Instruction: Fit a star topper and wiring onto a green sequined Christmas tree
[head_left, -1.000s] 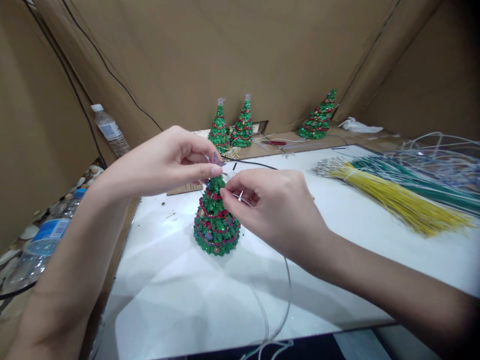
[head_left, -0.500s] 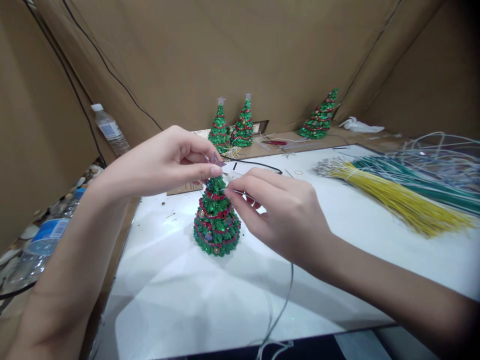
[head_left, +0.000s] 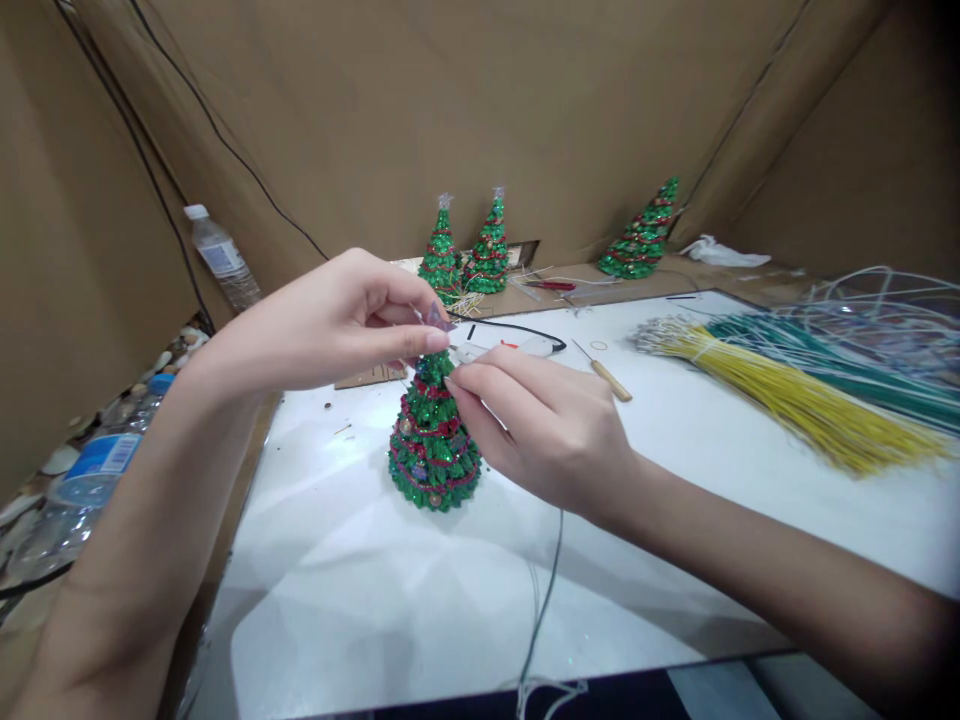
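Observation:
A small green Christmas tree (head_left: 435, 465) with red garland and beads stands upright on the white board. At its tip, my left hand (head_left: 375, 320) pinches a translucent star (head_left: 437, 320) between thumb and fingers. Close against the tree's upper right side, my right hand (head_left: 544, 420) is closed in a pinch. A thin wire (head_left: 555, 570) hangs from beneath that hand to the board's front edge; its end at my fingertips is hidden. Just behind the right hand lies a white tool (head_left: 536, 346) with a black cord.
An awl (head_left: 611, 380) lies behind my right wrist. Bundles of yellow wires (head_left: 795, 400) and green wires (head_left: 847, 365) spread on the right. Similar trees (head_left: 487, 250) stand at the back. Plastic bottles (head_left: 221, 255) are at the left; red-handled pliers (head_left: 553, 286) lie behind the board.
My right hand has shifted slightly left and turned, uncovering the awl and more of the white tool. The hanging wire has swung left. My left hand stays at the star.

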